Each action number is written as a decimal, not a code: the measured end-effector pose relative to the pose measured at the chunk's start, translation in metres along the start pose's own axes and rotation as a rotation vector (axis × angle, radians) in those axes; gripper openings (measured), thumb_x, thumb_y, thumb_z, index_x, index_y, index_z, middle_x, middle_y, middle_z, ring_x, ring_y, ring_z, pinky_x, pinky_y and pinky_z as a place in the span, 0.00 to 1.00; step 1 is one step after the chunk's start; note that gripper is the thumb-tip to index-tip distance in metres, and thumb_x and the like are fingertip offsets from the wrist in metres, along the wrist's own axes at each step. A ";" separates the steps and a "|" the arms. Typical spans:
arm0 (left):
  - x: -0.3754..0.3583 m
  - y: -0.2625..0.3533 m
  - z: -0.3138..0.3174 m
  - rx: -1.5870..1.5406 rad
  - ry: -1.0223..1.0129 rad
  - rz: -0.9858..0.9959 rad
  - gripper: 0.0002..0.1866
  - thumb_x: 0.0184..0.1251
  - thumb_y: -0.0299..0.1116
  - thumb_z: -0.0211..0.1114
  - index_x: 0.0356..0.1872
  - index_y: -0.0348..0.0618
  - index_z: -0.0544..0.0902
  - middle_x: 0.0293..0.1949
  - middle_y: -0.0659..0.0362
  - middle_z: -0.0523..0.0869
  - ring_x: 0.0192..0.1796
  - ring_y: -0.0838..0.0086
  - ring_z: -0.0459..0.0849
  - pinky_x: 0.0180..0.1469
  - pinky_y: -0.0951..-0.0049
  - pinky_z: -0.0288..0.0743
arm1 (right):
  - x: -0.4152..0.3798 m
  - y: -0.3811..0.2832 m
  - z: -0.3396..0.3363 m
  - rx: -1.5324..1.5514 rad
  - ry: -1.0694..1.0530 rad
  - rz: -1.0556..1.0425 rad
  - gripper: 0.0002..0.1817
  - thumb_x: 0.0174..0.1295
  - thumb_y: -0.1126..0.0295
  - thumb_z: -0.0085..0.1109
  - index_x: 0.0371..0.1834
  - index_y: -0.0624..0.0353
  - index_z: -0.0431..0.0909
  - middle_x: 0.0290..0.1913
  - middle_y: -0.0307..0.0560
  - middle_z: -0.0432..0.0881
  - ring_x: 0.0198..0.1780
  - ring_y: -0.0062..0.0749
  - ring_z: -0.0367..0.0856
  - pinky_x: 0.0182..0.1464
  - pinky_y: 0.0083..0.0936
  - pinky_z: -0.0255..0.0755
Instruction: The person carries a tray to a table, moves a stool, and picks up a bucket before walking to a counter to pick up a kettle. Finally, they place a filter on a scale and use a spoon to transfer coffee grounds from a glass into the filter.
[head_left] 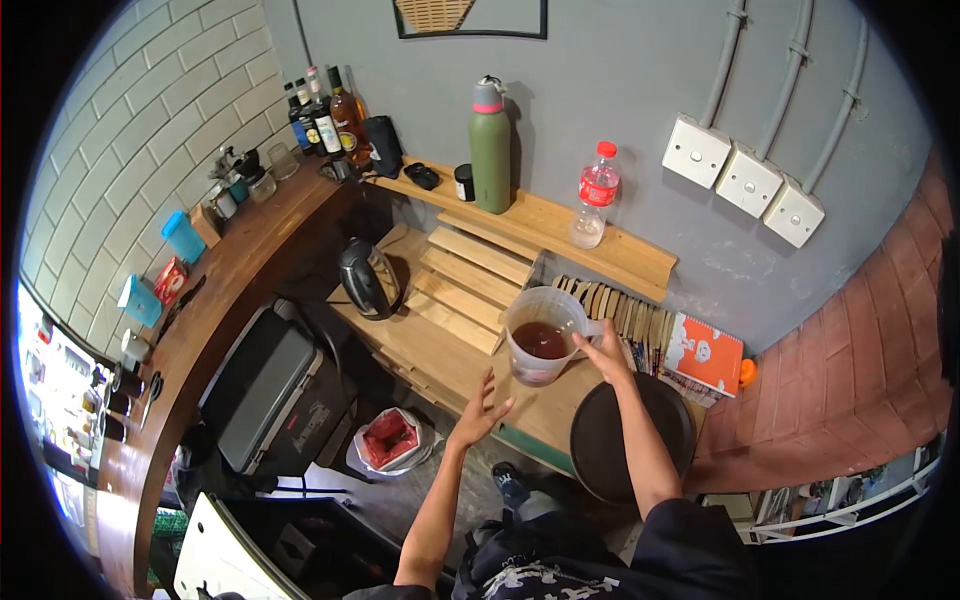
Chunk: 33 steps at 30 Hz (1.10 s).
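Right hand (pixel 607 352) just right of frame centre, fingers (pixel 590 340) curled at the handle side of one clear plastic jug (pixel 541 333), gripping it upright above the bench (pixel 455 345); dark brown liquid filling the lower part of the jug. Left hand (pixel 480 412) lower and to the left, fingers (pixel 484 384) spread wide, holding nothing, palm tilted toward the jug but apart from it, jug up and to the right of those fingertips. Directly below the right forearm, one round black stool seat (pixel 630 435). Beyond the jug, a row of upright wooden slats (pixel 610 305) and one orange notebook (pixel 703 353) at centre right. Left of the jug, stepped wooden planks (pixel 470 275) and one dark electric kettle (pixel 367 278). On the shelf (pixel 620 255) above: one tall green flask (pixel 489 150), one red-capped plastic bottle (pixel 596 195), one small black jar (pixel 464 182). Several glass bottles (pixel 325 115) clustered at upper left, exact count hard to tell. Three white switch boxes (pixel 745 178) on the grey wall at upper right. On the floor at lower centre, one red-lined bag (pixel 390 438); beside it, one grey case (pixel 265 390).
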<state>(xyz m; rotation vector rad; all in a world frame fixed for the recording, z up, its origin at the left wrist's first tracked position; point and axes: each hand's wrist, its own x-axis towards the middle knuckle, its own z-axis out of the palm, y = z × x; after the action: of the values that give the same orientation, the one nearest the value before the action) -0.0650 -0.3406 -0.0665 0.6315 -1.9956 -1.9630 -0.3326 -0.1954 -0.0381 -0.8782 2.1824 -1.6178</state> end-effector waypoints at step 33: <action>-0.071 -0.041 -0.052 0.073 0.352 -0.170 0.12 0.70 0.37 0.64 0.39 0.36 0.86 0.35 0.58 0.87 0.41 0.78 0.82 0.46 0.75 0.76 | -0.003 -0.146 0.152 0.020 -0.198 -0.512 0.20 0.56 0.74 0.62 0.51 0.65 0.69 0.45 0.60 0.74 0.49 0.54 0.74 0.52 0.41 0.68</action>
<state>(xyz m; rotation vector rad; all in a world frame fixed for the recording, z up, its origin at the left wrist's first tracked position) 0.0270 -0.3513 -0.0972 1.1118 -1.8513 -1.7233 -0.2019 -0.3367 0.0479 -1.6146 1.8977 -1.6633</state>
